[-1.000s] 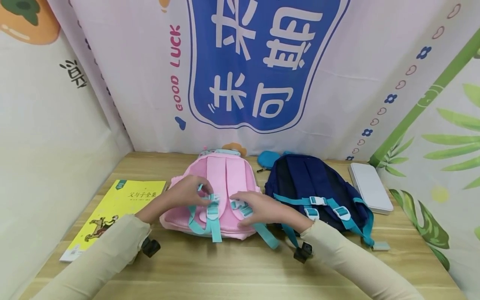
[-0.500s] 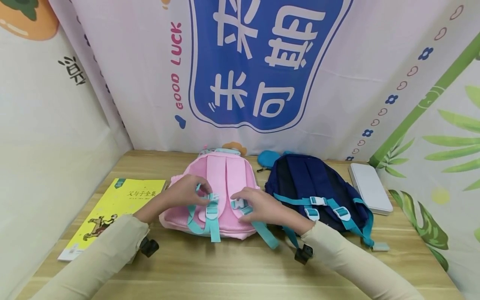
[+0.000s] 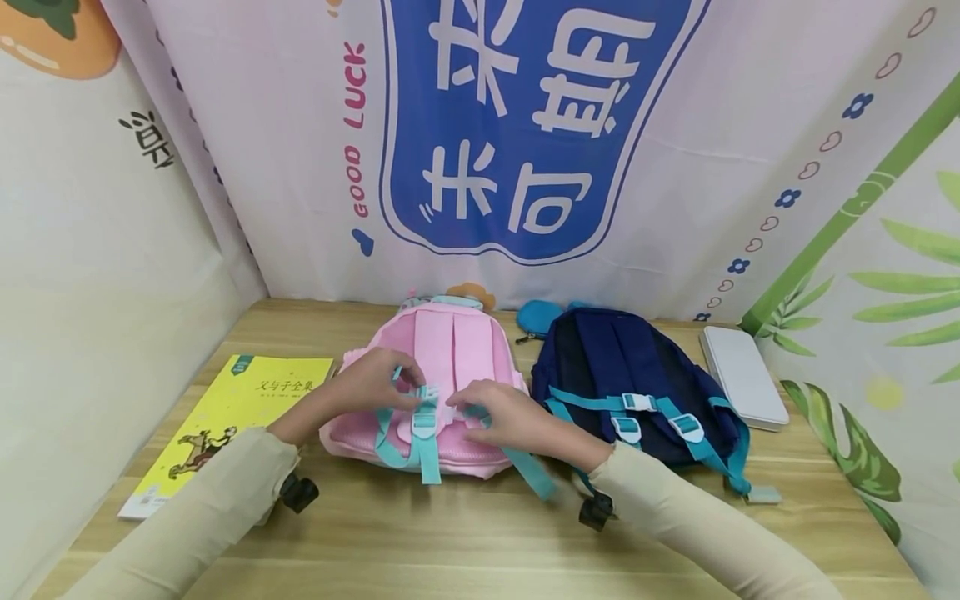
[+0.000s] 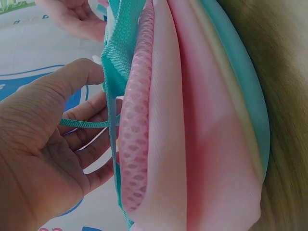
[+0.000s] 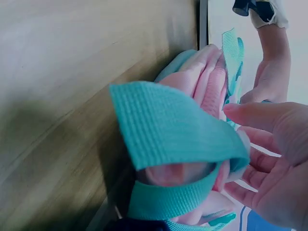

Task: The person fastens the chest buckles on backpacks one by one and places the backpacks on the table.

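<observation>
Pinching both buckles point(image 3: 425, 398) on one pink backpack point(image 3: 442, 350), two hands' fingers point(image 3: 405, 395); one navy backpack point(image 3: 622, 358) alongside.

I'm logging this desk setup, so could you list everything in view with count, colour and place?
pink backpack: 1, pink with teal straps, table centre, straps facing up
navy backpack: 1, dark blue with teal straps, right of the pink one
book: 1, yellow, table left
pouch: 1, blue, behind the two backpacks
white case: 1, white, table right
table: 1, light wood
backdrop: printed cloth, white and blue, behind the table
left hand: 1, holds the left teal strap at its buckle
right hand: 1, fingers on the right teal strap
</observation>
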{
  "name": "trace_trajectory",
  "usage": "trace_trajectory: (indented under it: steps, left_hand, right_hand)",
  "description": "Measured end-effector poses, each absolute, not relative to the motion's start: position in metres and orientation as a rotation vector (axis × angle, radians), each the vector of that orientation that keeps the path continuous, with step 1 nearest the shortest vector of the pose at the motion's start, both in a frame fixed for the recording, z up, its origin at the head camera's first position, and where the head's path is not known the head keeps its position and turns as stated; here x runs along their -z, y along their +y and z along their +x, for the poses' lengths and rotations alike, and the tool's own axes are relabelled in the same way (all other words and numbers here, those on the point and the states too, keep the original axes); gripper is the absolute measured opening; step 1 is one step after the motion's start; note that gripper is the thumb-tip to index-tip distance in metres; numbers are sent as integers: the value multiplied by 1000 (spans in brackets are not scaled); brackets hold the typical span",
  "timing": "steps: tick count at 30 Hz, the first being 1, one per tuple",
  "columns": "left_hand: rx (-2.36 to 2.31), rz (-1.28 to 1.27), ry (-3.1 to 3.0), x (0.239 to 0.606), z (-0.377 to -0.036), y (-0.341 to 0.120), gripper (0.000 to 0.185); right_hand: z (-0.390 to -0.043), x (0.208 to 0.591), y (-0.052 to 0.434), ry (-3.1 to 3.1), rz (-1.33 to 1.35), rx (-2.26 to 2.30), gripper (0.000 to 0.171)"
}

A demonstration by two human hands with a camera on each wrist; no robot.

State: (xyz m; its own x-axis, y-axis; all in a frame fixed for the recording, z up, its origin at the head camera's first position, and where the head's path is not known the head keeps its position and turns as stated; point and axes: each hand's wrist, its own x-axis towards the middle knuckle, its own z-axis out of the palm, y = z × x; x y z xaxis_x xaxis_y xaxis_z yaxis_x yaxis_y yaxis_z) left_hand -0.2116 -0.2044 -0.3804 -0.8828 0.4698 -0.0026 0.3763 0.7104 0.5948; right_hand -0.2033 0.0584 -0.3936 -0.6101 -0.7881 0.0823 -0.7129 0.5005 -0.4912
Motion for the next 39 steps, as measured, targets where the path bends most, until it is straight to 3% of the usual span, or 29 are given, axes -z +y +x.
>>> trace_trajectory:
  steps: [11,39]
  left_hand:
    - [-903,712,2764,381,-213,-202,19]
    - [-957,738,2733,380,-212,-194,19]
  right_hand:
    - [-210,402,58,2691,-1481,585,26]
    - [-211,407,60,2733,-1454,788,16]
